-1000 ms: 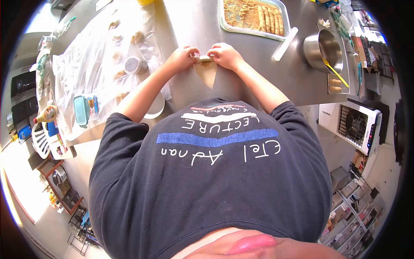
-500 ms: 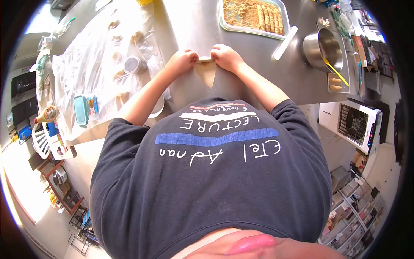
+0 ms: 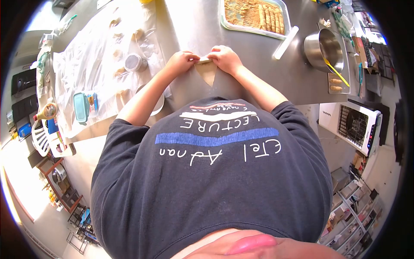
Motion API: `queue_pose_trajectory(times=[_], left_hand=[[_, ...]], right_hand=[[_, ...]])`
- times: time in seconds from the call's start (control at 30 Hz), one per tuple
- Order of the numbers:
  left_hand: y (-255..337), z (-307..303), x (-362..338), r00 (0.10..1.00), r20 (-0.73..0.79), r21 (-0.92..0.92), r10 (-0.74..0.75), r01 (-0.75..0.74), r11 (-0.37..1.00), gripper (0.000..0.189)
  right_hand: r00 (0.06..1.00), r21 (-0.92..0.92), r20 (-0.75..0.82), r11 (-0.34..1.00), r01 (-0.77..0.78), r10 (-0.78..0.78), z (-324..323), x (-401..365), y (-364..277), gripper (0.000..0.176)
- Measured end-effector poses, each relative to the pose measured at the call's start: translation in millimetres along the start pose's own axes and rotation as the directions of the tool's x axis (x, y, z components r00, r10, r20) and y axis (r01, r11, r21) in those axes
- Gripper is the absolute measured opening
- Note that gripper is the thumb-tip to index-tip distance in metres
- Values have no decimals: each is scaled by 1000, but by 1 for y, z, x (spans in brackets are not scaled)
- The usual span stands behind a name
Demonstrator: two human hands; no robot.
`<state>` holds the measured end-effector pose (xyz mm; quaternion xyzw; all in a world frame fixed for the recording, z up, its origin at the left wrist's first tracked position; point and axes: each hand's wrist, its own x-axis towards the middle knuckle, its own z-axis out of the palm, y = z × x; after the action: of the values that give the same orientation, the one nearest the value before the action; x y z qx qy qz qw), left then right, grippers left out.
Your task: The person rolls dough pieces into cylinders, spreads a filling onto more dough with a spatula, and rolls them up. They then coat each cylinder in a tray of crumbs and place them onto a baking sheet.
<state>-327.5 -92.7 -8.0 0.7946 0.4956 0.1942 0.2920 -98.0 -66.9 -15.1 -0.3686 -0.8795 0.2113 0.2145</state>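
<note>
A thin triangle of dough (image 3: 207,74) lies on the metal table in front of my chest, its point toward me and its wide far edge rolled over. My left hand (image 3: 183,61) pinches the left end of the rolled edge, fingers closed. On the right end, my right hand (image 3: 224,58) has its fingers pressed together on the same roll. The two hands are a short gap apart, with the pale roll showing between them.
Beyond my right hand stands a glass tray (image 3: 254,16) with rolled pieces and crumbly filling. A white rolling pin (image 3: 286,42) and a steel bowl (image 3: 323,51) with a yellow utensil are right. Plastic sheeting (image 3: 97,64) and a lidded jar (image 3: 135,63) are left.
Both hands have shifted slightly, and the roll has come a little toward me. Less of the flat dough shows at the tip side.
</note>
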Motion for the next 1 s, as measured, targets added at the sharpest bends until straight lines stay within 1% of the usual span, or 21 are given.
queue_pose_trajectory(times=[0.07, 0.2, 0.23, 0.27, 0.3, 0.33, 0.37, 0.4, 0.43, 0.5, 0.53, 0.57, 0.63, 0.67, 0.73, 0.77, 0.83, 0.87, 0.93, 0.97, 1.0], left_hand=[[9, -5, -3, 981, 100, -60, -167, 173, 983, 16], [17, -8, -14, 970, 129, -93, -204, 217, 972, 19], [15, -6, -16, 991, 27, -8, -132, 133, 991, 22], [12, -4, -17, 997, -67, 84, -49, 55, 995, 24], [10, -2, -16, 997, -66, 83, -50, 55, 995, 24], [8, -1, -14, 982, -127, -57, -137, 131, 990, 26], [7, 1, -12, 957, -173, -201, -232, 196, 960, 28], [4, 3, -11, 960, -171, -204, -223, 187, 961, 25], [4, 3, -10, 959, -172, -204, -226, 190, 960, 25], [5, 4, -8, 999, 33, -24, -18, 19, 1000, 22], [10, 5, -10, 1000, -25, 16, 8, -7, 1000, 18], [14, 4, -13, 1000, -27, 17, 5, -5, 1000, 18], [21, 0, -17, 981, 84, -44, -174, 179, 983, 22], [23, -1, -20, 981, 83, -44, -175, 179, 983, 22], [25, -3, -25, 971, 140, -62, -195, 205, 977, 26], [24, 0, -26, 971, 140, -62, -196, 206, 977, 26], [20, 8, -26, 935, -50, -276, -350, 324, 905, 30], [12, 13, -25, 935, -50, -276, -351, 325, 905, 30], [3, 16, -21, 954, -300, 123, -2, 41, 992, 27], [4, 18, -21, 954, -301, 123, -4, 43, 991, 27], [7, 21, -20, 981, -193, 96, 11, 8, 995, 26]], right_hand=[[997, 17, 74, 1000, 12, -13, -6, -6, 4, 17], [977, 67, 213, 998, -7, -7, -21, -15, 9, 22], [977, 67, 212, 998, -6, -8, -24, -14, 5, 22], [993, 110, 121, 994, -28, 15, -27, -13, -1, 22], [999, 155, 30, 987, -47, 43, -28, -12, -5, 22], [999, 155, 31, 987, -48, 44, -24, -10, -6, 22], [998, 34, -57, 999, -21, 23, -19, -6, -5, 20], [990, -89, -141, 996, -4, -9, -14, -4, -6, 19], [990, -88, -139, 996, -1, -12, -7, -4, -7, 19], [999, -116, 27, 993, -20, 23, 4, -4, -9, 18], [999, -18, 0, 999, -35, 35, 7, -6, -11, 16], [999, -18, 2, 999, -32, 32, 6, -8, -9, 16], [983, 30, 178, 999, -45, 39, -2, -12, -7, 18], [983, 30, 178, 999, -44, 38, -7, -12, -6, 18], [945, 72, 323, 995, -69, 42, -16, -10, -4, 22], [945, 72, 324, 995, -68, 41, -17, -11, -6, 22], [982, 180, 162, 975, -126, 97, -19, -13, -11, 23], [982, 180, 163, 975, -126, 97, -14, -13, -10, 23], [991, -190, -130, 982, -15, -10, 0, -13, -11, 23], [992, -189, -129, 982, -13, -12, 5, -13, -13, 23], [998, -180, -28, 982, -55, 51, 10, -13, -13, 23]])
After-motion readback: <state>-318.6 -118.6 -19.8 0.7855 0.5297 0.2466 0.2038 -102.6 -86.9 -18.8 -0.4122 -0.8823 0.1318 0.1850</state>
